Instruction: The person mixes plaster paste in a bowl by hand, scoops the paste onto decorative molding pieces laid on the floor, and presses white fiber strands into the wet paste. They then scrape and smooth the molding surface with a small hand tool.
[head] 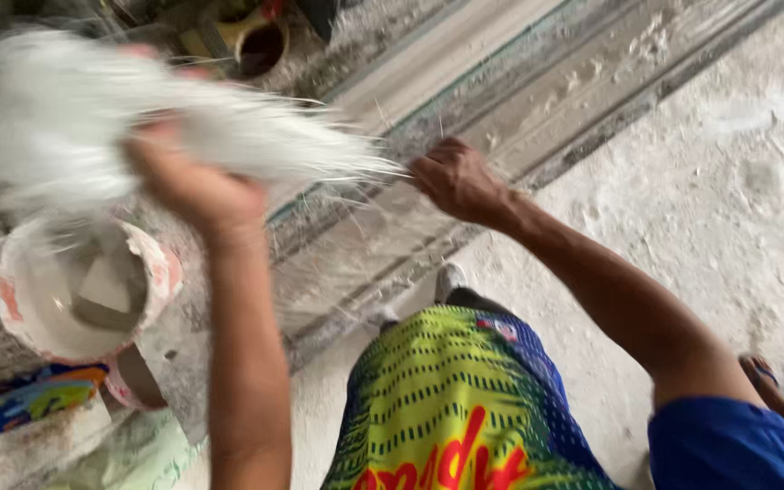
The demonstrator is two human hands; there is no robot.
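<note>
A: While my left hand (194,186) is up high, it's closed round a thick bunch of white fibres (93,118), blurred w/ motion, fanned wide on the left side & tapering to the right

B: And your right hand?

A: Right hand (455,181) is out in front, fingers pinched shut on the thin end of the same fibres, so the bunch stretches btwn both hands. A few loose strands stick out near that tip

B: What's under it?

A: Long plaster moulding slab (537,82), grey-white w/ ridges & grooves, running diagonally from upper right to lower left. The fibres hang above its left part, can't tell if any strands touch it

B: Anything else close by?

A: White bucket (24,299) w/ wet grey mix inside, just below my left hand, beside the slab's lower end. Dusty white floor (737,181) on the right. My knees in green-yellow patterned shorts (446,399) are at the bottom, blue sleeve (728,449) at the lower right corner. Dark round pot (260,45) sits at the top, well apart from my hands
</note>
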